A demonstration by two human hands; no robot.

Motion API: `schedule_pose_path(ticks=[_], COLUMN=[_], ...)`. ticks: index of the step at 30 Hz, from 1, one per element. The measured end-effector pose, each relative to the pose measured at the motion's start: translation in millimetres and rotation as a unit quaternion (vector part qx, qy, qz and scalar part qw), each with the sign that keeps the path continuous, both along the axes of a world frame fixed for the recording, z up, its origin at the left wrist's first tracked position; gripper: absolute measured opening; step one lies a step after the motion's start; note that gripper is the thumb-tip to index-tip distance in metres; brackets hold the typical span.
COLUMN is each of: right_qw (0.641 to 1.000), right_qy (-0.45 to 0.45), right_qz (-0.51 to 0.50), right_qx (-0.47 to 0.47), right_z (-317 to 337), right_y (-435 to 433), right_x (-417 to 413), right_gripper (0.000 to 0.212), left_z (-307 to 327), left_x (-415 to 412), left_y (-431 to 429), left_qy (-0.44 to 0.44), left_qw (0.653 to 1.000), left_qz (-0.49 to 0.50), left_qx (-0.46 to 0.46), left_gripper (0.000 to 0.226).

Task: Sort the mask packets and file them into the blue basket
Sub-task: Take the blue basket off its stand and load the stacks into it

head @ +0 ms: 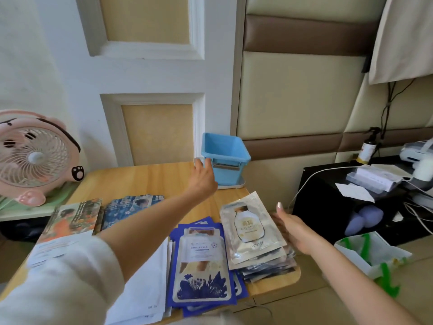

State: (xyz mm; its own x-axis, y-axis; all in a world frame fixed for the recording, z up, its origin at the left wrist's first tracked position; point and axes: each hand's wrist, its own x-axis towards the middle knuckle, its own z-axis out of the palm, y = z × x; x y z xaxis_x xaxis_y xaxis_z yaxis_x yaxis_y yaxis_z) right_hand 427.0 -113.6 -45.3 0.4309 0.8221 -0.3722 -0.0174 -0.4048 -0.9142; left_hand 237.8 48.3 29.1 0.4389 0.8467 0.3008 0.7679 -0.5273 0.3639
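The blue basket point(230, 151) stands on a white base at the back right of the wooden table point(150, 177). My left hand point(202, 175) reaches across and touches the basket's front left corner, fingers extended. Sorted piles of mask packets lie in front: a silver pile topped by a cream bottle-print packet point(251, 227), a blue floral pile point(201, 261), white packets point(145, 289), blue patterned packets point(131, 207) and orange picture packets point(72, 216). My right hand point(294, 227) rests at the silver pile's right edge, thumb raised, fingertips against the packets.
A pink desk fan point(32, 156) stands on a lower shelf at the left. To the right, a black cabinet point(328, 195) carries boxes, cables and a spray bottle point(367, 146). A white and green bag point(375, 254) sits beside the table's right edge.
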Motion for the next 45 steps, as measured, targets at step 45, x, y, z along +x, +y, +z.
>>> schedule_pose_path(ticks=[45], right_qw=[0.999], right_qy=[-0.032], right_qz=[0.039], right_qx=[-0.018], right_z=[7], right_y=[-4], right_x=[-7], right_gripper=[0.055], left_z=[41], left_x=[-77], left_y=[54], left_qy=[-0.210], left_qw=[0.940], left_qz=[0.071], left_qx=[-0.260], left_gripper=[0.028])
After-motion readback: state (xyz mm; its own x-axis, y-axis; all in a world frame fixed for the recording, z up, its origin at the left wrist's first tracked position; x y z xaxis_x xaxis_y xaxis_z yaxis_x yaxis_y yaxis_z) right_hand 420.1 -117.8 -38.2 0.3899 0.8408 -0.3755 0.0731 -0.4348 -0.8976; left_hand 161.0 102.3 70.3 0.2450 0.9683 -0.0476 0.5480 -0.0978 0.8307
